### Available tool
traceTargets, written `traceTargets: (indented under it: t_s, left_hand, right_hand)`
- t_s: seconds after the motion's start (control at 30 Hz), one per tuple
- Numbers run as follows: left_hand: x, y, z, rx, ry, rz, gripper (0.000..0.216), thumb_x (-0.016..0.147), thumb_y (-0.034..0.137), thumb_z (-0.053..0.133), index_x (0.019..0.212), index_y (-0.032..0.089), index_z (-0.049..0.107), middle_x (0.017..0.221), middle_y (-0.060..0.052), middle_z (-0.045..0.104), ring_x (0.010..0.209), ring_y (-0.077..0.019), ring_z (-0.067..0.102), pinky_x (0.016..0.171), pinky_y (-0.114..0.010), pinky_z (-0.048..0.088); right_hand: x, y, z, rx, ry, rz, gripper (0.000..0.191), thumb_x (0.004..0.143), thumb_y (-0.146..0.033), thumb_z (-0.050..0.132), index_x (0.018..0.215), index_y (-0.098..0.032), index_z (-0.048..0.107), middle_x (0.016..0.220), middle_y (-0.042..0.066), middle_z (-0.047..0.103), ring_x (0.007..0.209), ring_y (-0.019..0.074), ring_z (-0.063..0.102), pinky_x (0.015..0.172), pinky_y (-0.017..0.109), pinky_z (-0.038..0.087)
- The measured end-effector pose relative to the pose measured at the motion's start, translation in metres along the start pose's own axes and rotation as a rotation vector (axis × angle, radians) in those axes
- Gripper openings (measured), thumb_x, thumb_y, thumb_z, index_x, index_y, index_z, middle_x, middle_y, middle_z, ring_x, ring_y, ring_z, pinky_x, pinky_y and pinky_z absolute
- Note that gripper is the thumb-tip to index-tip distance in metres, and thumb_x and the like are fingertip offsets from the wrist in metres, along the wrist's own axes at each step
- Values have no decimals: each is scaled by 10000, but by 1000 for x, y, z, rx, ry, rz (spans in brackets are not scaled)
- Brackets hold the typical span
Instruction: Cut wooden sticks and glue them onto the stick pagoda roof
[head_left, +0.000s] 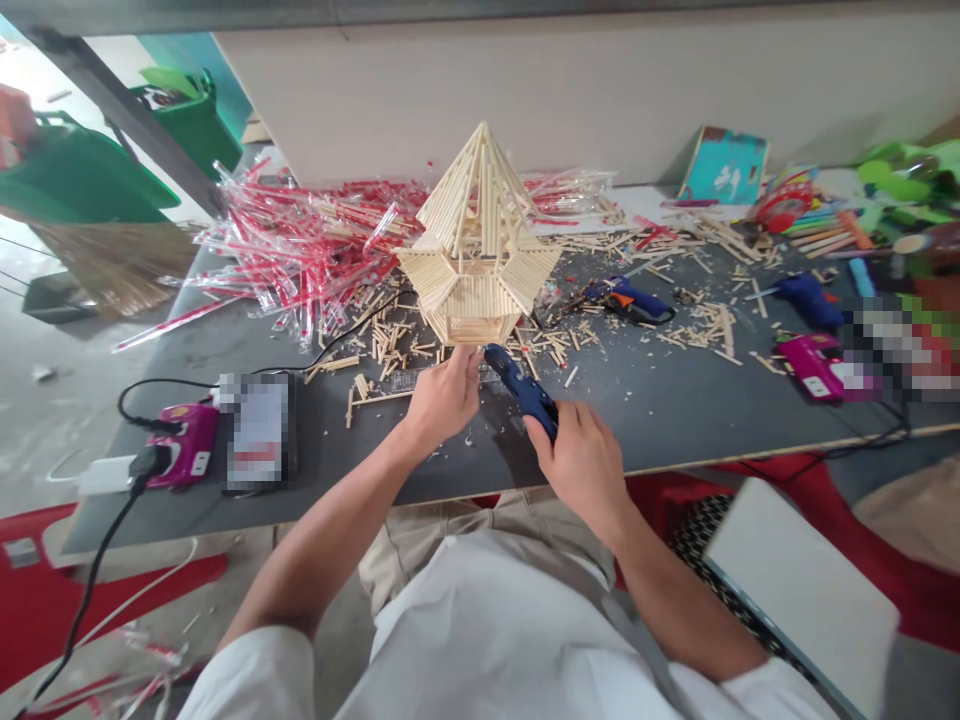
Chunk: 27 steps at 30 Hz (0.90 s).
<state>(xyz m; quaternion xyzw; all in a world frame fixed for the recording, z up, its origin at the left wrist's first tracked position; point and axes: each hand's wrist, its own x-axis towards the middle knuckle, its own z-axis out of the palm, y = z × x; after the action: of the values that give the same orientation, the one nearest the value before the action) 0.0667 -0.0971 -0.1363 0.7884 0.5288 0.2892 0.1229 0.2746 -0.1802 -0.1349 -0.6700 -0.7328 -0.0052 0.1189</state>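
Note:
A model tower of pale wooden sticks [487, 290], with a pointed roof and flared sides, stands upright before me on the dark table. My left hand [448, 395] is at the foot of the tower with its fingertips pressed together. Whatever they pinch, if anything, is too small to make out, and I cannot tell if they touch the tower. My right hand [581, 455] is wrapped round dark blue pliers [523, 388]. Their jaw end points up and left, close to my left fingertips. Short stick offcuts [390, 340] lie around the tower's base.
Red-and-clear plastic wrappers [322, 240] are heaped at the back left. A blue glue gun [634, 300] lies right of the tower. A phone [259, 435] and a magenta power strip [184, 445] with cables sit at left; another magenta power strip [814, 368] is at right.

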Motion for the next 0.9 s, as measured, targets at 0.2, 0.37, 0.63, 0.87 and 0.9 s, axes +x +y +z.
traceTargets:
  t_s: [0.2,0.37,0.63,0.87,0.9]
  left_hand:
    - [3,-3,-5,-8,42,-56,240,1103,332,326,1158,190,511,812,-47,729,662,-171,693,619,-266,434]
    - [7,-7,-12,-7,-29,-38,308,1102,312,313,1329,162,456,784,-36,727,638,-169,681,630,-279,458]
    - [8,-9,-11,49,-131,6,289,1104,320,294,1263,178,490,778,-29,713,653,-179,688,614,-264,434]
    - [8,-7,-11,3,-149,19,243,1095,274,314,1258,207,481,861,-25,730,686,-165,689,655,-261,446]
    - [8,-7,-11,-15,-154,19,246,1093,268,313,1276,213,469,858,-19,727,686,-164,688,661,-262,448]
  right_hand:
    - [-3,-2,6,-99,-3,-29,620,1033,-530,490,1372,-12,527,1211,255,623,1082,396,560,936,495,425]
    - [-2,-1,3,-48,-9,-87,757,1002,-596,525,1435,24,500,1306,296,596,1205,433,522,1048,551,402]
    - [135,60,-47,103,52,-82,231,1005,-303,604,989,-141,768,974,128,759,915,274,683,863,396,501]
    - [290,103,-10,-46,-128,82,264,913,-214,687,905,33,780,977,225,765,1015,251,715,922,354,470]
    - [301,105,-3,-41,-128,66,389,946,-268,614,862,82,762,984,235,754,1023,227,714,931,326,454]
